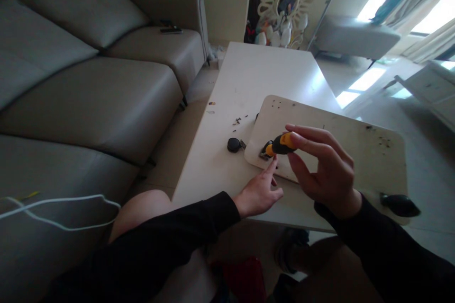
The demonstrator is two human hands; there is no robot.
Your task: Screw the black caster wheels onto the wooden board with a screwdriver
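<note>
Nearest, the bare left hand (259, 194) reaches over the counter (263, 68) with its index finger stretched to the lower end of a yellow-and-black screwdriver (284, 143); its thumb stands apart, and I cannot tell whether the fingertip touches the tool. The right hand (327, 165) has its fingers closed around the handle, the tool's tip down at a black caster (265, 150) on the left part of a pale, round-cornered board (302, 116). Another black caster (400, 204) sits at the board's near right corner. Just beside the left edge lies a black wheel (233, 145); small screws (237, 121) are scattered a little beyond. Farther off, a petal-framed mirror (287, 0) stands behind the counter's far end.
</note>
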